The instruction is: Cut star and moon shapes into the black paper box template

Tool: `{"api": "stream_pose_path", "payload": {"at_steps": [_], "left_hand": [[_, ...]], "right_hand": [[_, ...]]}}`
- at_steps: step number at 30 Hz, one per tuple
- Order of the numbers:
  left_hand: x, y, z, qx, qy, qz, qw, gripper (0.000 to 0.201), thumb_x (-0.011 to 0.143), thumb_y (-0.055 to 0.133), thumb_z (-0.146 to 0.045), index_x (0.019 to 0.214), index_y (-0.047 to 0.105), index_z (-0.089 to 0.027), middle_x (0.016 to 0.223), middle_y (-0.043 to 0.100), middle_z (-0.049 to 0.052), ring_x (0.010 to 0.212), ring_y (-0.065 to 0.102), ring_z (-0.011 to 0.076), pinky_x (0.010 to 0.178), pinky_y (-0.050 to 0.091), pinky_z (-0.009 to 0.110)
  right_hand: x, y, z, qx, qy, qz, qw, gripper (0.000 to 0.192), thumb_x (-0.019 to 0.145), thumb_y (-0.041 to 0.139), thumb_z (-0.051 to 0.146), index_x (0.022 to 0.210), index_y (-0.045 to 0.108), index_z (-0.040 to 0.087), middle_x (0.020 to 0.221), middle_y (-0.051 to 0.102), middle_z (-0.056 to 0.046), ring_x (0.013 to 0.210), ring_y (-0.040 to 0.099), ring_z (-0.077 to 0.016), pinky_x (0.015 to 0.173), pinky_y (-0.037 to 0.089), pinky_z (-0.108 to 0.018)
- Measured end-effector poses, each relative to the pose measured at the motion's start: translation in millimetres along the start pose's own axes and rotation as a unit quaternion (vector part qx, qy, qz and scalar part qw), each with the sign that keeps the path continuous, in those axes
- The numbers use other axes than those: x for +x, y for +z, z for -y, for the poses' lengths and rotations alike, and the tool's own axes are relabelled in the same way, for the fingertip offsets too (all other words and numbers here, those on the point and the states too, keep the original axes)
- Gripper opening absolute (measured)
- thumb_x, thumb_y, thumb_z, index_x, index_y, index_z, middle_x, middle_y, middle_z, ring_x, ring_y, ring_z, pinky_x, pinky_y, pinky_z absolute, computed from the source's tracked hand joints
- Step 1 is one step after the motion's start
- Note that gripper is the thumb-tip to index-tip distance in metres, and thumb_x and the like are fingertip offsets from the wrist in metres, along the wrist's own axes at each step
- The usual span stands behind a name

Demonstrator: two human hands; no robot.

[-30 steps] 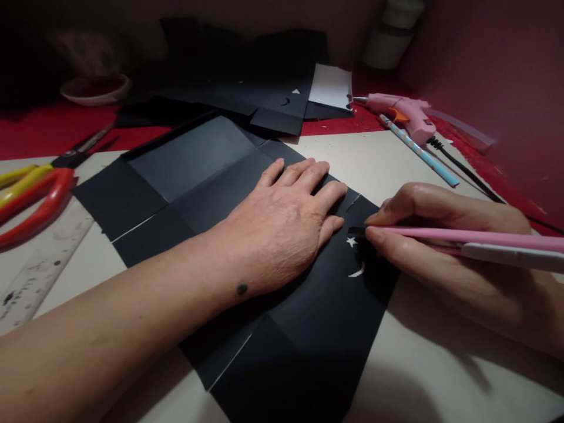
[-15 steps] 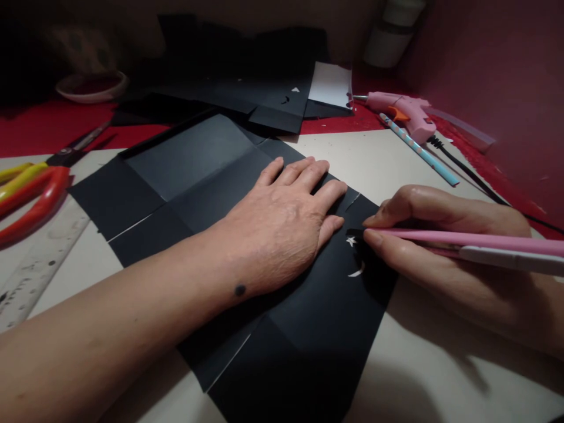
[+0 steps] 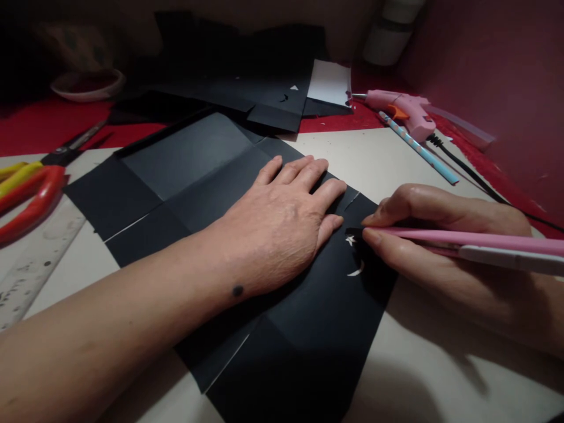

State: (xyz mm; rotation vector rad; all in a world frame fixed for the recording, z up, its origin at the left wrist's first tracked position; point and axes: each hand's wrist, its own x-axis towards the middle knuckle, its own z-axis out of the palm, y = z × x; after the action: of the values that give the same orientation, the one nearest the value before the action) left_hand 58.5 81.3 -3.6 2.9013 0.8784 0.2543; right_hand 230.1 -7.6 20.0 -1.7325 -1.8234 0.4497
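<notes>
Flat across a creased black card (image 3: 317, 317) lies my left hand (image 3: 288, 211), fingers spread and pressing on it. The card has slits along some folds, and a small star cutout (image 3: 350, 241) and a crescent cutout (image 3: 356, 270) show pale in it. My right hand (image 3: 423, 235) pinches a pink craft knife (image 3: 440, 236) between thumb and fingers. The knife's dark tip end rests at the star, just right of my left thumb. Its blade edge is too dark to make out.
Scissors (image 3: 35, 188) and a clear ruler (image 3: 39, 264) lie at the left. Behind are more black card pieces (image 3: 211, 88), a white card (image 3: 329, 83) and a round dish (image 3: 88, 85). At the back right sit a pink glue gun (image 3: 403, 108) with its cord and a blue dotted pencil (image 3: 418, 150).
Almost nothing differs. The view has shifted very slightly; both hands, the knife and the card keep the same places relative to each other.
</notes>
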Motion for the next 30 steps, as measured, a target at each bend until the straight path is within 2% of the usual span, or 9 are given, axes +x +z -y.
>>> {"api": "stream_pose_path", "payload": {"at_steps": [3, 7, 16, 25, 30], "left_hand": [[-0.1, 0.4, -0.1, 0.003, 0.000, -0.002, 1.000, 0.041, 0.106, 0.044, -0.037, 0.140, 0.054, -0.018, 0.155, 0.045, 0.015, 0.148, 0.037, 0.0338, 0.121, 0.025, 0.057], [-0.5, -0.1, -0.3, 0.003, 0.000, -0.002, 1.000, 0.041, 0.106, 0.043, -0.037, 0.140, 0.055, -0.017, 0.155, 0.045, 0.015, 0.147, 0.037, 0.0342, 0.120, 0.025, 0.057], [-0.9, 0.0, -0.1, 0.001, 0.001, -0.001, 1.000, 0.040, 0.106, 0.043, -0.036, 0.140, 0.054, -0.017, 0.155, 0.045, 0.016, 0.148, 0.036, 0.0345, 0.120, 0.025, 0.058], [-0.2, -0.4, 0.4, 0.003, 0.000, 0.000, 1.000, 0.041, 0.106, 0.044, -0.037, 0.140, 0.054, -0.018, 0.156, 0.044, 0.015, 0.148, 0.036, 0.0341, 0.121, 0.024, 0.058], [0.0, 0.9, 0.2, 0.006, 0.000, -0.001, 1.000, 0.041, 0.106, 0.044, -0.038, 0.140, 0.054, -0.017, 0.156, 0.044, 0.015, 0.148, 0.036, 0.0340, 0.121, 0.025, 0.058]], "right_hand": [[1.2, -1.5, -2.8, 0.004, -0.012, -0.005, 1.000, 0.015, 0.078, 0.059, 0.017, 0.066, 0.056, 0.025, 0.060, 0.062, 0.006, 0.048, 0.049, -0.0090, 0.043, 0.033, -0.023], [3.3, -7.2, -5.2, -0.017, -0.026, 0.044, 0.999, 0.013, 0.081, 0.059, 0.018, 0.071, 0.060, 0.026, 0.060, 0.063, 0.006, 0.048, 0.053, -0.0088, 0.041, 0.034, -0.022], [0.5, -1.7, 0.4, -0.011, 0.007, 0.006, 1.000, 0.015, 0.080, 0.058, 0.020, 0.066, 0.056, 0.025, 0.062, 0.063, 0.006, 0.050, 0.048, -0.0096, 0.045, 0.032, -0.025], [2.5, -2.8, -5.2, -0.019, -0.046, 0.014, 0.999, 0.014, 0.080, 0.059, 0.016, 0.069, 0.055, 0.024, 0.065, 0.065, 0.007, 0.052, 0.052, -0.0078, 0.047, 0.035, -0.022], [1.5, -1.0, -5.9, -0.004, -0.040, -0.005, 0.999, 0.014, 0.080, 0.058, 0.016, 0.069, 0.055, 0.024, 0.065, 0.064, 0.007, 0.052, 0.051, -0.0072, 0.047, 0.036, -0.020]]}}
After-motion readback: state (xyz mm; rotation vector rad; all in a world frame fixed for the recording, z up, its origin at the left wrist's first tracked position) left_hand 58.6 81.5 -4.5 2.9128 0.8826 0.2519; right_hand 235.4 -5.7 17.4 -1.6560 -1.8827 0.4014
